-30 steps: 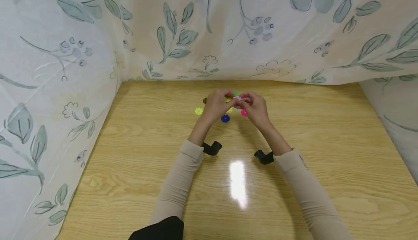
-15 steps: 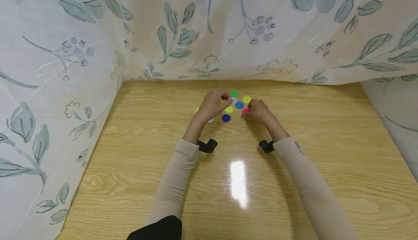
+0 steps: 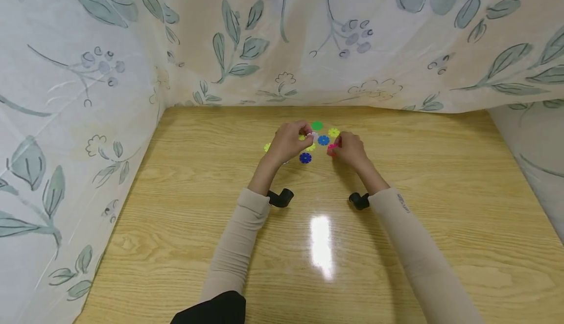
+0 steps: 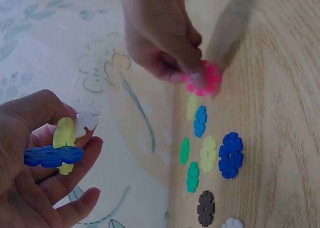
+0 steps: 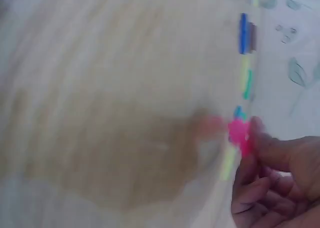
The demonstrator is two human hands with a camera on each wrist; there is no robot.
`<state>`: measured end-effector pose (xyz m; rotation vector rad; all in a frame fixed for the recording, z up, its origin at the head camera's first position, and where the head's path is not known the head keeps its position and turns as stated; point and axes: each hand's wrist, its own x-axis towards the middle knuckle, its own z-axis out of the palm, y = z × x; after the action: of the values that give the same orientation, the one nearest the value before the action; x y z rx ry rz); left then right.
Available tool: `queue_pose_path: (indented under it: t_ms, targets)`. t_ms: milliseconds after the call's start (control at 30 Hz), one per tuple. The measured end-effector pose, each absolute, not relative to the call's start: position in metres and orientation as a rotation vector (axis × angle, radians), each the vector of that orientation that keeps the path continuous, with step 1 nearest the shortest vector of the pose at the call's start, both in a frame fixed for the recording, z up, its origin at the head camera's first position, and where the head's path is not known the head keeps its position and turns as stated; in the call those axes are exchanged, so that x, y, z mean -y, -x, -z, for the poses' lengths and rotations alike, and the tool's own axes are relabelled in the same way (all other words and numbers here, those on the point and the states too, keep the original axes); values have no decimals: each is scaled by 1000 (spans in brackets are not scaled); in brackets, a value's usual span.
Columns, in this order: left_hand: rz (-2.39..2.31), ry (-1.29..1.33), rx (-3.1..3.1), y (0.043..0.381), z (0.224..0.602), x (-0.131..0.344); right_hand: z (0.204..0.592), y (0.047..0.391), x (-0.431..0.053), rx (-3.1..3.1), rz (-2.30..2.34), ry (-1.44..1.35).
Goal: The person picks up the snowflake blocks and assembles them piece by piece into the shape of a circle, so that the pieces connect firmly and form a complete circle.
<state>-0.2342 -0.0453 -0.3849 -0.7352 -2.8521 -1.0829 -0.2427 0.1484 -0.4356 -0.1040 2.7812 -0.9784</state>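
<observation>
My left hand (image 3: 288, 140) pinches a small build of interlocking plastic flower discs above the table. In the left wrist view it comprises a white disc (image 4: 88, 120), a yellow disc (image 4: 63, 133) and a blue disc (image 4: 50, 157), slotted together at angles. Thumb and fingers of my right hand (image 3: 351, 149) grip the edge of a pink flower disc (image 4: 212, 78) at the right side of the loose discs. From the right wrist, the pink disc (image 5: 238, 133) shows at the fingertips, slightly blurred. My left hand covers some of the loose discs in the head view.
Loose discs lie between and behind the hands: dark blue (image 3: 305, 158), light blue (image 3: 323, 140), green (image 3: 317, 126), yellow (image 3: 333, 132) and brown (image 4: 205, 208), among several others. A floral curtain (image 3: 282, 45) hangs along the table's back edge. Black curved mounts (image 3: 281, 197) sit at both wrists.
Both hands were together at the white disc a second ago. My right hand has since parted, moved right and taken hold of the pink disc. The left hand shifted slightly left with the build.
</observation>
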Motion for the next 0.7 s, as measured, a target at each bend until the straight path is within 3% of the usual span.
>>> queue_pose_path:
  t_ms: [267, 700]
  targets:
    - [1161, 719, 2843, 236, 386, 45, 403, 237, -156, -2272, 1616, 28]
    - [1242, 757, 2788, 235, 388, 45, 388, 230, -146, -2102, 1850, -47]
